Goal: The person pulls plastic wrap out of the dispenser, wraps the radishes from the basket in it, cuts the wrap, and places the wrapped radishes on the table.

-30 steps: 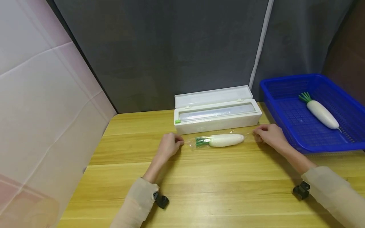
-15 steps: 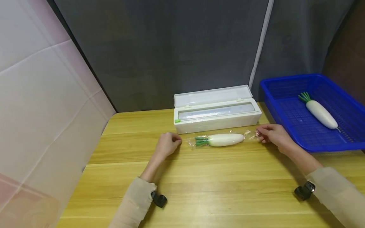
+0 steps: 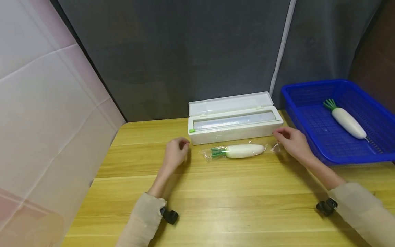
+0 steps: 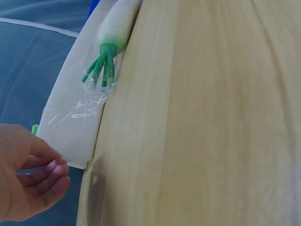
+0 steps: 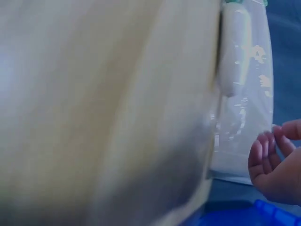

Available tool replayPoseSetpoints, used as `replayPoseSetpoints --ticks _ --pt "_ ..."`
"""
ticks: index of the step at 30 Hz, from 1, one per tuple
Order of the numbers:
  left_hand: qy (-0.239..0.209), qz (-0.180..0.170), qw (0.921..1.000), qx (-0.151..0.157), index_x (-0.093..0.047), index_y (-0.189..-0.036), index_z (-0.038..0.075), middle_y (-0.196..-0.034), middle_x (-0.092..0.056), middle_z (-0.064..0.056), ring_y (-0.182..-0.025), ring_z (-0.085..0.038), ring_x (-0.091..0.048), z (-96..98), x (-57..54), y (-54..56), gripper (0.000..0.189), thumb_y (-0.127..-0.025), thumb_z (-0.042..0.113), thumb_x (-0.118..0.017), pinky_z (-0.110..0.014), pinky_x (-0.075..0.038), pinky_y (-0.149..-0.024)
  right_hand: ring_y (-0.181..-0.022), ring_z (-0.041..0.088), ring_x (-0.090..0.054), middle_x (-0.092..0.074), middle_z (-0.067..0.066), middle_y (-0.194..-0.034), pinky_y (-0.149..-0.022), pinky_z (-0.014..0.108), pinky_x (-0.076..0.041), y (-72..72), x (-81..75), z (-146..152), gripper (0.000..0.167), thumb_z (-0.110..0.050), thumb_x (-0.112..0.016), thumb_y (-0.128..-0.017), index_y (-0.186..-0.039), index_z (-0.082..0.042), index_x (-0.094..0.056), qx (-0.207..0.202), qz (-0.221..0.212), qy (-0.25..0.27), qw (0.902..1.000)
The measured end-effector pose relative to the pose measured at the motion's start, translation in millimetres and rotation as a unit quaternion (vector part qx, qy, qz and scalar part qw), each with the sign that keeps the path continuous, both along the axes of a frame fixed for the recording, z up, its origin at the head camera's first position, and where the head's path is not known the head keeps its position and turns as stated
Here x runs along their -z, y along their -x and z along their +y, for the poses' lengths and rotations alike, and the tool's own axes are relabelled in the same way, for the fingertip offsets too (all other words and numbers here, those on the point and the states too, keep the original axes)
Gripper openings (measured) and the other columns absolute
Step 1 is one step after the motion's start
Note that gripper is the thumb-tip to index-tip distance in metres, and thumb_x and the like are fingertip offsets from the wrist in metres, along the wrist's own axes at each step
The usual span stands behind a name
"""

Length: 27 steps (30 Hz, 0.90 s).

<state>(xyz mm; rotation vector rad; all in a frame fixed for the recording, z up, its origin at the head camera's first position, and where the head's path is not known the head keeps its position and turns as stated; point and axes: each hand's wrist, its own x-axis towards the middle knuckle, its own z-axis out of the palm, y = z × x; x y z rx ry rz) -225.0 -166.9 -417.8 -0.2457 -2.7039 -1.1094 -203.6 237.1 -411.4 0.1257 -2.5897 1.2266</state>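
Note:
A white daikon radish (image 3: pixel 245 151) with green stalks lies on the table, wrapped in clear plastic film (image 3: pixel 275 148). The film's loose ends stick out past both its tips. Left of the stalk end, by the corner of the cling film box (image 3: pixel 234 133), is my left hand (image 3: pixel 174 153). Its fingers are loosely bent, and the left wrist view shows no object in them. My right hand (image 3: pixel 294 142) hovers over the film's right end. Thumb and index tip come close together beside the box's right end, with no film plainly showing between them.
The box's lid (image 3: pixel 231 104) stands raised at the back, and a film roll (image 3: pixel 236 120) shows inside. A green slider (image 3: pixel 192 130) sits at its left. At right, a blue basket (image 3: pixel 331 160) holds another daikon (image 3: pixel 348 122).
My left hand has drawn back leftward from the stalk end of the film. My right hand pulled at the film's right end, then rose toward the box, leaving that end bunched on the table.

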Motion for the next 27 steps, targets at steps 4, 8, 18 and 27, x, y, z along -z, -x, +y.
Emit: replayPoseSetpoints --ticks 4,8,18,27 --pt "-0.03 0.037 0.9989 -0.005 -0.068 -0.105 -0.009 -0.094 -0.067 -0.019 -0.083 -0.031 -0.065 -2.7 -2.0 1.3 0.015 -0.094 0.0 -0.063 -0.043 -0.056 -0.076 -0.076 0.003 -0.056 -0.071 0.014 -0.093 -0.069 0.017 -0.042 5.5 -9.9 -9 0.022 -0.021 -0.064 -0.1 -0.104 -0.001 -0.072 -0.03 0.045 -0.006 0.9986" --pt "-0.059 0.052 0.9969 -0.001 -0.062 -0.117 -0.012 -0.105 -0.063 -0.027 -0.089 -0.036 -0.065 -4.8 -3.8 2.1 0.027 -0.095 0.004 -0.066 -0.045 -0.057 -0.081 -0.076 0.003 -0.056 -0.071 0.014 -0.095 -0.069 0.013 -0.042 15.0 -19.3 -20 0.02 -0.019 -0.064 -0.1 -0.104 -0.001 -0.072 -0.048 0.058 0.007 0.9971" --pt "-0.052 0.065 0.9958 0.038 -0.053 -0.143 -0.001 -0.133 -0.053 -0.026 -0.104 -0.041 -0.061 -4.3 -5.8 7.9 0.057 -0.095 0.023 -0.073 -0.051 -0.053 -0.092 -0.075 0.016 -0.054 -0.068 0.012 -0.091 -0.066 0.019 -0.042 34.4 -32.7 -59 0.017 -0.014 -0.063 -0.1 -0.104 0.001 -0.071 -0.112 0.063 0.014 0.9916" --pt "-0.038 0.06 0.9955 0.063 -0.053 -0.144 0.005 -0.137 -0.05 -0.021 -0.108 -0.036 -0.058 -3.4 -2.8 20.0 0.061 -0.092 0.026 -0.076 -0.047 -0.05 -0.096 -0.077 0.021 -0.056 -0.069 0.009 -0.094 -0.069 0.03 -0.045 50.4 -39.4 -100 0.018 -0.014 -0.064 -0.1 -0.109 0.0 -0.071 -0.164 0.041 -0.003 0.9856"
